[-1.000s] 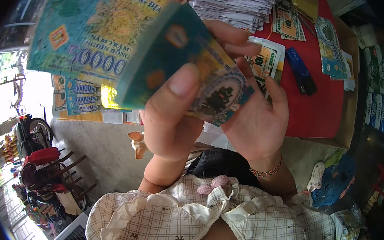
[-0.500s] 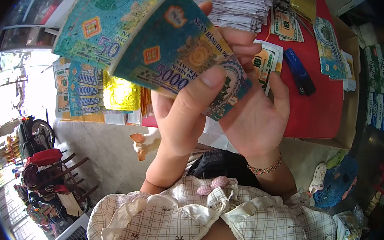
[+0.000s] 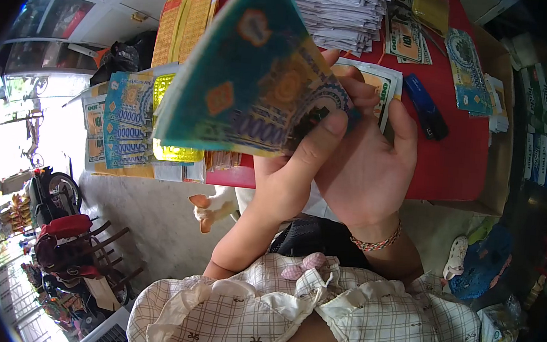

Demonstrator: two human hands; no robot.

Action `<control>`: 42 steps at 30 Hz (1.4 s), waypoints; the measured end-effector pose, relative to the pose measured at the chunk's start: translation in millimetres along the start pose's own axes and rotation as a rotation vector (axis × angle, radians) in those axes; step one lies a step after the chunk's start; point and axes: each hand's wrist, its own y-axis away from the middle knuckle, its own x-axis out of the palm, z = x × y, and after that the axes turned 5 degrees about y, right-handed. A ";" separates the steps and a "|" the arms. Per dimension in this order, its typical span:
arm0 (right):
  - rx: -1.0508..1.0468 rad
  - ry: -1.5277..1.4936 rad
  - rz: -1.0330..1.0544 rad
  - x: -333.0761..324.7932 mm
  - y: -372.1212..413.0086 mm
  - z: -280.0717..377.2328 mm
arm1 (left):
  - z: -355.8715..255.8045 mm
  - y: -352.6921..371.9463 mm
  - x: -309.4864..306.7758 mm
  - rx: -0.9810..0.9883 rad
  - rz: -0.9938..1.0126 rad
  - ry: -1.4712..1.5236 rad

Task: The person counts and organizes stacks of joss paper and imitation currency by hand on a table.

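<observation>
A thick stack of blue-green joss paper banknotes (image 3: 254, 86) is raised above the table, tilted, its printed face toward me and blurred. My left hand (image 3: 296, 166) grips its lower right part, the thumb pressed across the face. The stack's right end rests against my right hand (image 3: 371, 153), whose palm is turned up. Its fingers curl behind and around that end, while its thumb stands apart. A woven bracelet (image 3: 377, 238) circles my right wrist. Below the stack, a shiny yellow packet (image 3: 177, 154) lies beside more blue joss notes (image 3: 126, 121).
On the red table (image 3: 450, 166) are a blue stapler (image 3: 425, 106), a pile of white paper bundles (image 3: 340, 15), dollar-style notes (image 3: 405, 33) and golden joss paper (image 3: 185, 29). A white-and-orange cat (image 3: 209, 208) is on the floor by the table's front edge.
The fanned notes have come together into one stack, uncovering the golden paper at the left. My left hand has moved right and its thumb is nearer my right palm.
</observation>
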 end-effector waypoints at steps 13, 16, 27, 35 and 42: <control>-0.107 1.118 -0.288 4.1 16.5 1.9 | -10.9 1.1 -4.6 -0.028 -0.237 -0.032; -0.028 1.101 -0.225 3.7 18.9 7.2 | -4.4 4.9 -3.1 -0.123 -0.245 0.088; -0.025 1.327 -0.259 8.4 29.0 58.9 | -27.4 3.8 -31.7 -0.002 -0.250 -0.114; -0.148 1.379 -0.331 4.5 30.1 75.2 | -25.5 4.5 -30.4 -0.133 -0.146 -0.233; -0.114 1.399 -0.316 4.2 34.1 75.4 | -30.2 0.6 -23.1 -0.262 -0.160 -0.205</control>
